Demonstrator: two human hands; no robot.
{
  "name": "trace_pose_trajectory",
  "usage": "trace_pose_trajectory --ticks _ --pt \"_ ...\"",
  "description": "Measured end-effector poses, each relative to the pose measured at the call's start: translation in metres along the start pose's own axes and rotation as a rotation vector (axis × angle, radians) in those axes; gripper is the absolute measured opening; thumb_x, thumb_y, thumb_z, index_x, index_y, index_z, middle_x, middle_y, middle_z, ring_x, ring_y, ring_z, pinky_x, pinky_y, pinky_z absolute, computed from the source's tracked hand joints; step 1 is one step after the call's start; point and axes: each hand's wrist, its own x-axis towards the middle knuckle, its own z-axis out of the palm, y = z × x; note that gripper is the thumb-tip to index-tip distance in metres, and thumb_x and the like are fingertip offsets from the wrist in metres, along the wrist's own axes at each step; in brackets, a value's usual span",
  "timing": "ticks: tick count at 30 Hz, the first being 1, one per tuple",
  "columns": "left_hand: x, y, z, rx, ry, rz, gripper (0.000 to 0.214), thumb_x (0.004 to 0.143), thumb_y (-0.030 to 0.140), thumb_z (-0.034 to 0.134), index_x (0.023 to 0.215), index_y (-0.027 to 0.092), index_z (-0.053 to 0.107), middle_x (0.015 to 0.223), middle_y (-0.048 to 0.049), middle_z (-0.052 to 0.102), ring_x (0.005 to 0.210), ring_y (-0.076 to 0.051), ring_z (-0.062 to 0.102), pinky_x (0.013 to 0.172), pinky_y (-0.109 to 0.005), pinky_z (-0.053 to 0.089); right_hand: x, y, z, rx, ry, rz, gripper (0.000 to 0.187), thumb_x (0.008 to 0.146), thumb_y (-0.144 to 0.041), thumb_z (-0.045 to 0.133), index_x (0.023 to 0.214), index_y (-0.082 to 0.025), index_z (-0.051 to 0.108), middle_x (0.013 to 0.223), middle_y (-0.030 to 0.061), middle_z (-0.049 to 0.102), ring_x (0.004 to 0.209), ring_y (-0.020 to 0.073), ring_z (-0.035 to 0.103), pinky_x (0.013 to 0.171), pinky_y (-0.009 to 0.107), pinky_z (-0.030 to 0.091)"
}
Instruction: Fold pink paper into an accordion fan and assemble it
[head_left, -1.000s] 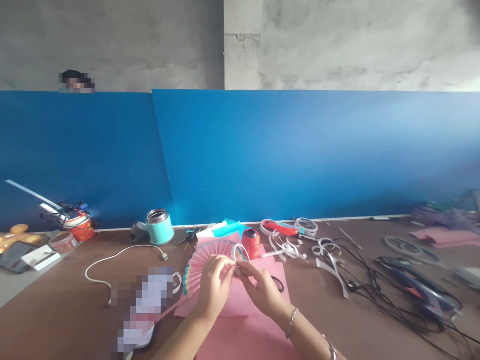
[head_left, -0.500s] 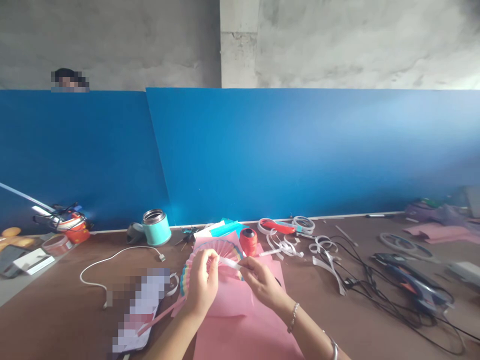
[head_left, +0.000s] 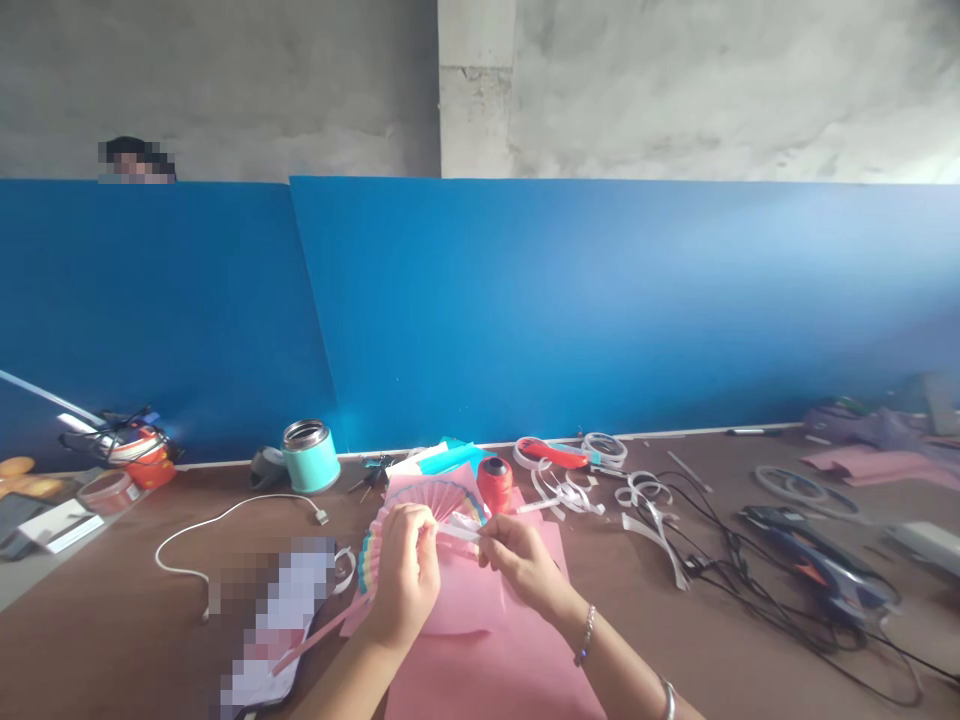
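My left hand (head_left: 403, 578) and my right hand (head_left: 520, 562) are raised over a pink paper sheet (head_left: 487, 660) and pinch the two ends of a short white tape strip (head_left: 459, 532) stretched between them. The small tape roll seems to sit at my right fingertips, mostly hidden. Behind the hands lies a pleated pink paper fan (head_left: 420, 500) with coloured edges. A red thread spool (head_left: 494, 483) stands just beyond it.
A teal tin (head_left: 309, 456), a white cable (head_left: 225, 525), scissors (head_left: 369, 472), white tape backing strips (head_left: 577, 490) and a red cutter (head_left: 555, 453) lie on the brown table. Black cables and a glue gun (head_left: 817, 570) are at right. A blue partition (head_left: 525, 310) stands behind; another person is beyond it.
The tape roll held upright between my hands a second ago is now down at my right fingers, with a strip drawn out to my left hand. Both hands dropped slightly.
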Motion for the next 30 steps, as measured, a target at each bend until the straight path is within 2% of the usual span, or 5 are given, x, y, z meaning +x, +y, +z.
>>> trace_pose_trajectory --ticks 15,20,23,25,30 --pt "0.013 -0.001 -0.009 0.19 0.031 0.251 0.018 0.085 0.005 0.043 0.094 0.02 0.048 0.082 -0.0048 0.058 0.08 -0.019 0.054 0.075 -0.035 0.047 -0.005 -0.021 0.013 0.611 0.031 0.333 0.019 0.067 -0.029 0.061 0.056 -0.017 0.051 0.054 -0.0022 0.048 0.053 0.0095 0.041 0.057 0.024 0.036" --pt "0.044 -0.011 -0.036 0.237 0.311 0.133 0.011 0.088 0.012 0.042 0.089 0.019 0.049 0.082 -0.0062 0.056 0.079 -0.019 0.055 0.074 -0.033 0.047 0.002 -0.025 -0.005 0.485 0.164 0.347 0.024 0.068 -0.033 0.056 0.053 -0.02 0.043 0.047 -0.0053 0.037 0.044 0.0081 0.031 0.045 0.023 0.025" --pt "0.067 -0.018 -0.059 0.2 0.237 -0.043 0.005 0.089 0.02 0.046 0.088 0.019 0.051 0.081 -0.0045 0.058 0.081 -0.018 0.057 0.076 -0.03 0.047 0.004 -0.029 -0.021 0.106 0.118 0.205 0.021 0.073 -0.032 0.049 0.056 -0.019 0.047 0.05 -0.0032 0.044 0.045 0.0092 0.034 0.046 0.024 0.023" --pt "0.075 -0.021 -0.068 0.158 0.085 -0.149 0.009 0.089 0.024 0.045 0.085 0.02 0.052 0.082 -0.0031 0.06 0.081 -0.016 0.059 0.075 -0.028 0.047 0.004 -0.028 -0.029 -0.336 0.221 0.063 0.02 0.069 -0.024 0.048 0.051 -0.019 0.042 0.048 -0.0032 0.042 0.047 0.0096 0.035 0.051 0.025 0.026" --pt "0.067 -0.018 -0.067 0.032 -0.226 -0.291 0.015 0.09 0.03 0.042 0.082 0.021 0.052 0.081 -0.001 0.061 0.081 -0.016 0.059 0.075 -0.027 0.045 0.002 -0.017 -0.034 -1.11 0.376 -0.018 0.026 0.072 -0.017 0.049 0.046 -0.018 0.047 0.05 0.0025 0.052 0.057 0.0162 0.049 0.071 0.036 0.033"
